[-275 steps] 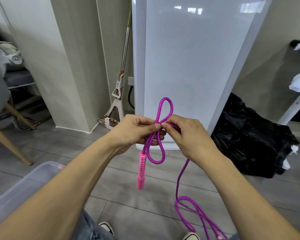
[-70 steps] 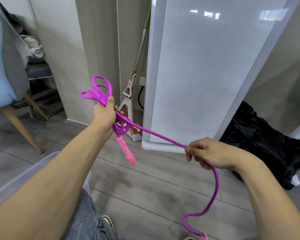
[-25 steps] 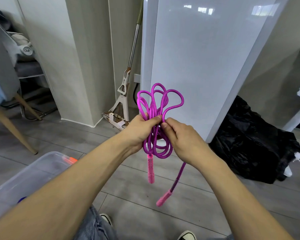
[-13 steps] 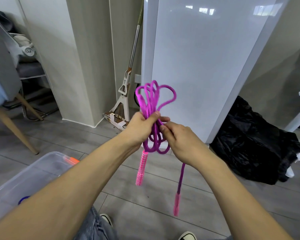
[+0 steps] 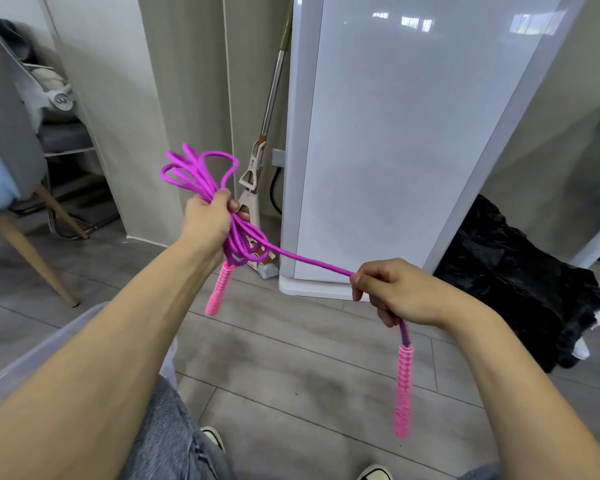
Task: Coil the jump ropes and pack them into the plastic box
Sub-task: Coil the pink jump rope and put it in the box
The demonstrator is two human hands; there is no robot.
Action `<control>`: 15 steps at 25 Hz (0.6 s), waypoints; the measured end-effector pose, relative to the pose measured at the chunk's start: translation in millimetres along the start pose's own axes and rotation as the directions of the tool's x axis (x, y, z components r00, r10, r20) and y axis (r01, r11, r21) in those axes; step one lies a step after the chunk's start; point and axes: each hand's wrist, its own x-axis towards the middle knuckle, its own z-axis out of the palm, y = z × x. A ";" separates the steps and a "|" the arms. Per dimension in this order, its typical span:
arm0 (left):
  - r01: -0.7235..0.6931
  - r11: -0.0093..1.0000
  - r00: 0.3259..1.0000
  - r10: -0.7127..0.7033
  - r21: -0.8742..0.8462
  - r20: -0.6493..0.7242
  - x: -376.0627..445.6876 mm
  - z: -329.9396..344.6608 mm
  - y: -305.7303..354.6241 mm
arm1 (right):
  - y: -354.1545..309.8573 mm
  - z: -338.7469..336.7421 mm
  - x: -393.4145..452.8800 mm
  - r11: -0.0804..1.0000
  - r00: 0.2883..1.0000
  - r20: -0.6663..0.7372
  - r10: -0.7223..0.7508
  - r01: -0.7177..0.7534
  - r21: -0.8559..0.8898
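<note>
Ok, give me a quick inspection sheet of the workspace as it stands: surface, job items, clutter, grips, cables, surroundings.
Surface: grey plank floor; no table seen.
Job's things: purple jump rope, loops bunched in the left hand, one strand stretched to the right; one pink handle hangs below the bundle, the other handle dangles under the right hand. Clear plastic box at lower left, contents hidden.
Clutter: black bag on the floor.
Grips: left hand grips the bundle; right hand pinches the strand.
Cables: black cable beside the white appliance.
Surroundings: white appliance, mop, chair.
</note>
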 end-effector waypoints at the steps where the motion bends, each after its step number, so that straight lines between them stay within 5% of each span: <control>1: -0.003 0.998 0.998 -0.001 0.058 0.067 -4.0 2.5 -1.7 | -2.2 -0.3 -2.4 1.000 1.000 0.011 0.008 -0.008 0.009; 5: -0.038 0.974 0.955 -0.029 0.222 0.295 -25.8 20.3 -9.1 | -20.8 14.5 -4.0 0.969 0.998 0.034 -0.056 0.047 0.244; 9: -0.184 0.846 0.902 -0.057 0.500 0.428 -31.7 20.0 -10.1 | -24.4 16.2 6.5 0.932 0.967 -0.218 -0.131 0.195 0.306; 12: -0.420 0.544 0.808 -0.141 0.727 0.573 -31.2 10.2 -12.6 | -15.9 -4.2 -2.5 0.979 0.923 -0.330 -0.196 0.204 -0.011; 15: -0.632 0.159 0.725 -0.223 0.758 0.652 -32.6 12.7 -22.3 | -17.6 -9.4 -10.3 0.940 0.880 -0.353 -0.318 0.244 -0.241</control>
